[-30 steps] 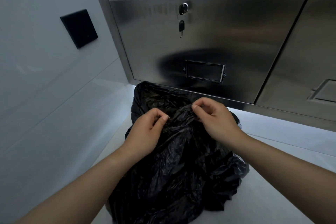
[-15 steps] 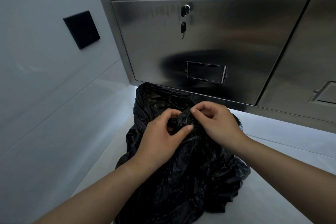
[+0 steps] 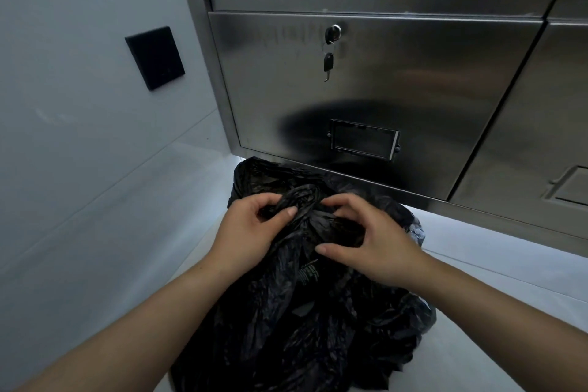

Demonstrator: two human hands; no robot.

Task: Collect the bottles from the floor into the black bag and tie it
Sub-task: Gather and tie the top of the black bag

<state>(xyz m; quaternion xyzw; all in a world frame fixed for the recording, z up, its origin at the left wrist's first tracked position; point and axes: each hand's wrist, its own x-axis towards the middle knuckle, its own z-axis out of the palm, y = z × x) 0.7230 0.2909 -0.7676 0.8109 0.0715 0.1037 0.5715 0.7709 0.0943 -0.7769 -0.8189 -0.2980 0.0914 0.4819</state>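
Observation:
A crumpled black bag (image 3: 305,305) sits on the pale floor in front of a steel cabinet, bulging as if filled. Its gathered top is bunched between both hands. My left hand (image 3: 251,229) pinches a twisted strip of the bag's plastic between thumb and fingers. My right hand (image 3: 366,239) lies over the bunched neck, its fingers curled into the plastic and its thumb pressing from below. No bottles are visible; the bag hides its contents.
A stainless steel cabinet drawer (image 3: 413,89) stands just behind the bag, with a key (image 3: 328,62) hanging from its lock and a label holder (image 3: 364,139) lower down. A white wall with a black square plate (image 3: 155,57) closes the left side. Pale floor (image 3: 477,280) extends right.
My hands came together over the bag's top. The left hand closed on a twisted strip, and the right hand shifted down over the bunched neck.

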